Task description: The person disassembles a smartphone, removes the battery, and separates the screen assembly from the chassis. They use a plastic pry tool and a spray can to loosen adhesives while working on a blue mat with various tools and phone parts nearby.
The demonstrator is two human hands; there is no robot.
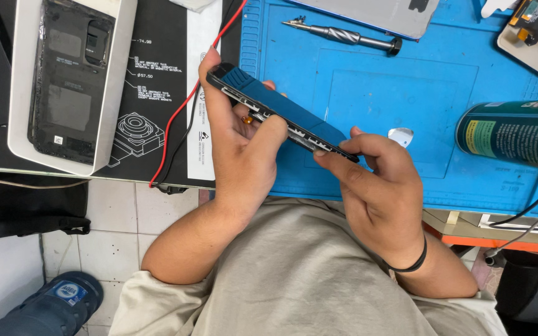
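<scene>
Both hands were clamped on a blue phone [281, 112], which was held on edge just above the near part of the blue work mat [393, 93], tilted so that its left end stood farther away than its right. The left hand [238, 143] wrapped the left end, fingers curled over the far corner and the thumb pressed against the near edge, where the side rail showed small openings. The right hand [375, 180] pinched the right end between thumb and fingertips; a black band [413, 264] circled its wrist. Far on the mat lay a metal screwdriver [344, 35], and a green can [515, 134] lay on its side at the right. A small round shiny piece [400, 135] rested on the mat just beyond the right hand. To the left, a black phone back cover [70, 81] lay on a white tray [116, 81], and red and black wires [185, 106] ran down past the left hand over the table edge. Below, a dark slipper [51, 305] stood on the tiled floor [126, 211].
</scene>
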